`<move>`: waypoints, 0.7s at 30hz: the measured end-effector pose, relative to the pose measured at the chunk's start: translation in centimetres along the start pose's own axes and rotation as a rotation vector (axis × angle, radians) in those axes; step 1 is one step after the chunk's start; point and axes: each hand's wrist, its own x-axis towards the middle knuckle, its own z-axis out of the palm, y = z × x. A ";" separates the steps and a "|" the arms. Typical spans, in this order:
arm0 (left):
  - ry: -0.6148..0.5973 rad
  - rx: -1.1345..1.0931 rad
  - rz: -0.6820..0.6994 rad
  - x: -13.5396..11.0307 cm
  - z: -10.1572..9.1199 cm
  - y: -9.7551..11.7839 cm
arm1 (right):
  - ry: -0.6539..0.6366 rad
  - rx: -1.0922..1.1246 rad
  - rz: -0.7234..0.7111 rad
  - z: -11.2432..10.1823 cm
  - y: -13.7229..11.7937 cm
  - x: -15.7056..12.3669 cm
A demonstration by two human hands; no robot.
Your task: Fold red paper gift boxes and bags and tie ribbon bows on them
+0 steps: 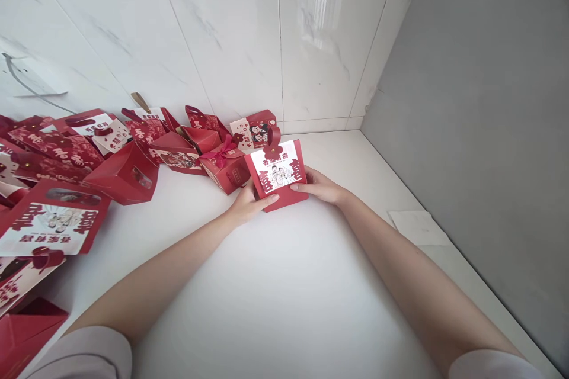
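Between my two hands, near the back of the white table, is a red gift box (281, 169) with a white panel, a drawn couple, red characters and a loop handle with a flower on top. My left hand (249, 202) grips its left side, thumb across the lower front. On the opposite side my right hand (323, 186) holds it, thumb on the front and fingers behind, partly hidden. Just left of it stands a red box with a ribbon bow (222, 154). Behind it, a box with a cartoon couple (255, 130) leans by the wall.
Several red gift boxes and bags crowd the left side, among them a tilted red box (122, 174) and a bag with a white panel (53, 228). A marbled tile wall (240, 29) closes the back, a grey panel (471, 100) the right. White paper (418, 227) lies at the right edge.
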 end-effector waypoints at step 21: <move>-0.002 -0.013 -0.027 -0.1 -0.1 0.3 | 0.027 -0.047 0.001 0.1 -0.1 -0.1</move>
